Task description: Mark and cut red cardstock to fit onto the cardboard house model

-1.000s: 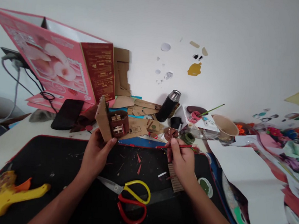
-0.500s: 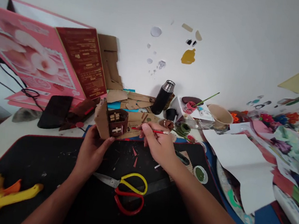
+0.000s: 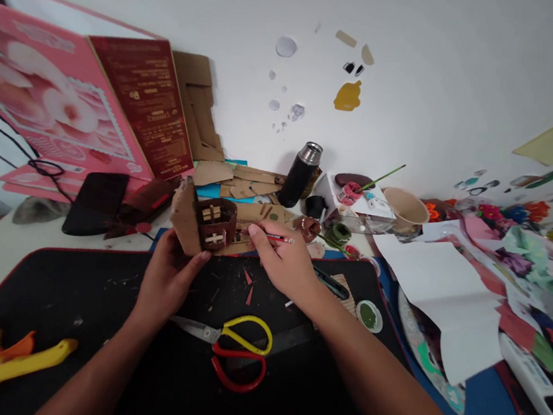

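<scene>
A small cardboard model with brown curved walls and light window-like pieces stands upright at the mat's back edge. My left hand grips it from below, the thumb at its lower front. Just right of the model, my right hand pinches a thin red pencil or brush, its tip end hidden by the fingers. Between the hands, small pink paper scraps lie on the black mat. Scissors with one yellow and one red handle lie nearer to me.
A yellow glue gun lies at the front left. Behind stand a pink box, a black flask and open paint jars. A green paint dish, a cutter and white paper are at the right.
My right hand has shifted slightly left toward the model with the thin red tool. The whole view has moved a little; my left hand still holds the model.
</scene>
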The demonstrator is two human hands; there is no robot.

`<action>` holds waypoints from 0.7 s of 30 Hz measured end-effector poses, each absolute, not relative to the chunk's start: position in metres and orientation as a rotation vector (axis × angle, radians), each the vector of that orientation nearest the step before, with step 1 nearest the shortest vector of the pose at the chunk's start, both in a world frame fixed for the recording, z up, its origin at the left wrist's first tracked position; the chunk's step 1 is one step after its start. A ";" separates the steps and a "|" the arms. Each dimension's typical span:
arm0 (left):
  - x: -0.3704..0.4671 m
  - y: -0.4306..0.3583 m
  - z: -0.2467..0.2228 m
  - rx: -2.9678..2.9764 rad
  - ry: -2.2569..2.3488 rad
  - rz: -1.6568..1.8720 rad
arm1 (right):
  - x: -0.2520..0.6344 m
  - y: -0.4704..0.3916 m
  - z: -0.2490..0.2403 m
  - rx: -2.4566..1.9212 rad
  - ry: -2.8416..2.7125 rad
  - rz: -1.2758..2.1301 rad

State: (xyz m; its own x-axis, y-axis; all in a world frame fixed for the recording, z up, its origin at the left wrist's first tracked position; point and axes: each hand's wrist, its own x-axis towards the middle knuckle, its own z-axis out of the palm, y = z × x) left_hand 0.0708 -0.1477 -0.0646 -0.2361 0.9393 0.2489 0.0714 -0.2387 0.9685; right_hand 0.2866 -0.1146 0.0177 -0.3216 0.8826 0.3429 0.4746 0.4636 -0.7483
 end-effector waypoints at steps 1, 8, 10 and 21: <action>0.071 -0.148 -0.064 1.301 1.294 1.562 | 0.286 -0.114 0.017 -1.134 -1.972 0.671; 0.071 -0.147 -0.066 1.318 1.281 1.563 | 0.285 -0.114 0.016 -1.142 -2.016 0.607; 0.071 -0.147 -0.066 1.318 1.282 1.560 | 0.285 -0.114 0.016 -1.142 -2.025 0.596; 0.071 -0.147 -0.069 1.319 1.316 1.543 | 0.287 -0.118 0.018 -1.144 -2.035 0.614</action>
State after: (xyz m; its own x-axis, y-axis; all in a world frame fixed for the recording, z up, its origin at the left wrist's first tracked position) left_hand 0.0705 -0.1472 -0.0694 -0.2296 0.9410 0.2487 0.0970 -0.2321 0.9678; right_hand 0.2873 -0.1177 0.0176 -0.3546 0.8669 0.3503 0.5288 0.4949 -0.6895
